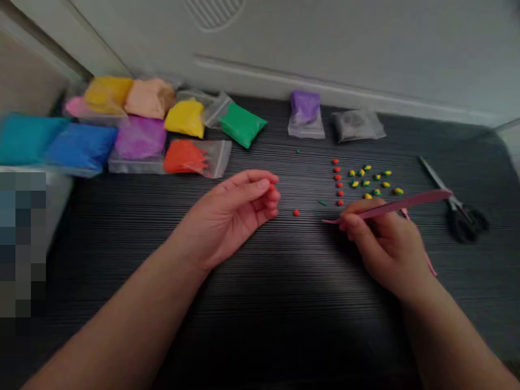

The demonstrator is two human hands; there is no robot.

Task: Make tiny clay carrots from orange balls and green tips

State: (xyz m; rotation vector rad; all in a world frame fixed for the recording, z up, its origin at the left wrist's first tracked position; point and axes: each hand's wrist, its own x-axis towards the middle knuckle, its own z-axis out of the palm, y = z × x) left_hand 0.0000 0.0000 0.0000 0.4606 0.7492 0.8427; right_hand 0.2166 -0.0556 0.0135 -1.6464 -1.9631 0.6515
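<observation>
Between thumb and forefinger, my left hand [233, 216] pinches a tiny red-orange clay ball [272, 187]. My right hand [382, 238] grips a slim pink clay modelling tool [406, 203], its thin tip pointing left just above the table. Between the hands lie a loose red ball [296, 213] and a thin green clay strip [322, 203]. A column of small red balls [339, 185] runs beyond my right fingertips. Beside it are several small yellow-and-green clay pieces [366, 183]. A second pink tool [431, 265] lies partly hidden behind my right hand.
Bags of coloured clay crowd the back left, among them orange [182, 157], green [241, 124] and blue [83, 146]. A purple bag [305, 111] and a grey bag [358, 125] lie by the wall. Scissors [459, 208] rest at the right on the black table [284, 314].
</observation>
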